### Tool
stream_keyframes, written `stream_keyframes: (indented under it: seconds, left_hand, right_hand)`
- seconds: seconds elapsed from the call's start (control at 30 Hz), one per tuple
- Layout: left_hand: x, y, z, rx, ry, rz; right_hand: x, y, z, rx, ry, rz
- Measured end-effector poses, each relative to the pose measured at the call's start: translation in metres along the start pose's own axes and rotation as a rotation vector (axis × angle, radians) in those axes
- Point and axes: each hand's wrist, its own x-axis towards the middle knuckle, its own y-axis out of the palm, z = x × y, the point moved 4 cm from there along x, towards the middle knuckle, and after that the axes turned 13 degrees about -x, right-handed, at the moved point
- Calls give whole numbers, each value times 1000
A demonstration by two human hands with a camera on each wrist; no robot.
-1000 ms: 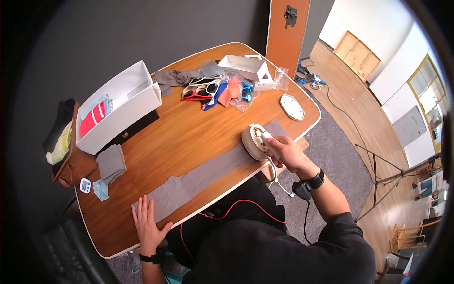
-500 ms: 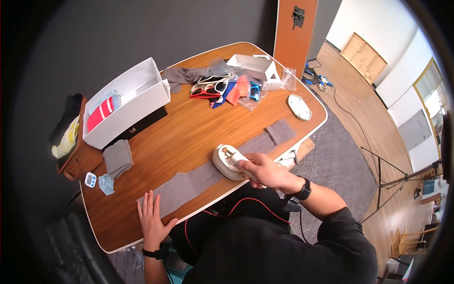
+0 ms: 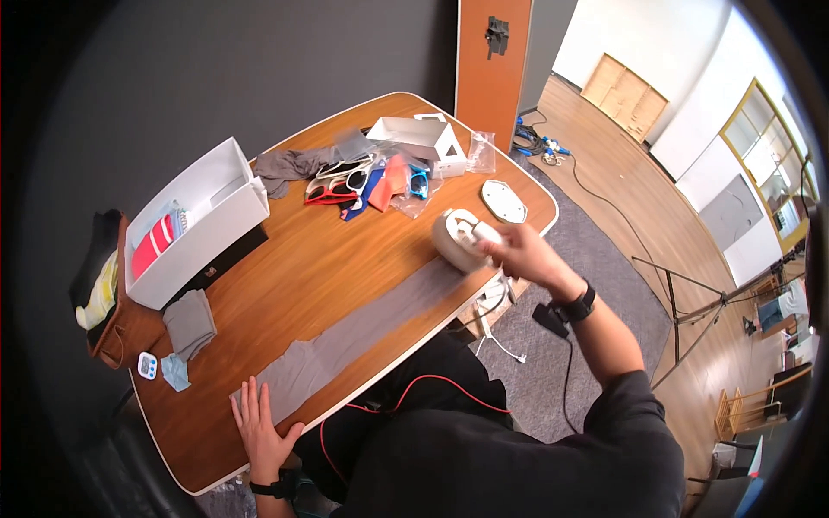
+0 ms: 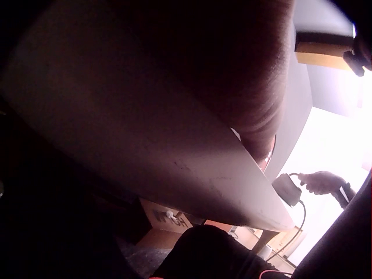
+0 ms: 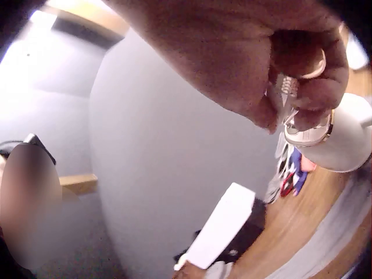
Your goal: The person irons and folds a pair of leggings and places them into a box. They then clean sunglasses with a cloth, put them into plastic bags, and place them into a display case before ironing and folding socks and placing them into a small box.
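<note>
My shirt (image 3: 509, 457) is black | I see off-white on the iron (image 3: 461, 245) | plain grey on the long cloth (image 3: 354, 332) | brown wood grain and white edging on the table (image 3: 337, 250) | white stripes across the red cloth (image 3: 152, 250) | red sunglasses (image 3: 321, 198), blue sunglasses (image 3: 420, 184) | white box (image 3: 207, 237) | red cable (image 3: 432, 377)

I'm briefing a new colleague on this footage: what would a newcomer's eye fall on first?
Probably the white iron-like appliance in the right hand, at the right end of a long grey cloth; the left hand rests at the cloth's other end. Next, the big white box on the table's left, with red striped fabric inside, and the sunglasses toward the table's far side.
</note>
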Motion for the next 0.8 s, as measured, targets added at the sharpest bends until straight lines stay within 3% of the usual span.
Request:
stream_keyframes:
  seconds: [0.1,0.3,0.47,0.8]
  left_hand:
    - [0,1,2,13,-8,-7]
    - [-1,3,4,-7,-25,-9]
    - [-1,3,6,-7,-22,-7]
    - [-2,4,6,0,-42,11]
  right_hand:
    - [26,-39,-33,-211,66,-217]
    - [82,-104,-88,-4,164,-240]
    - [116,-112,-109,26,207,-167]
    - [124,-109,-88,-157,235,-194]
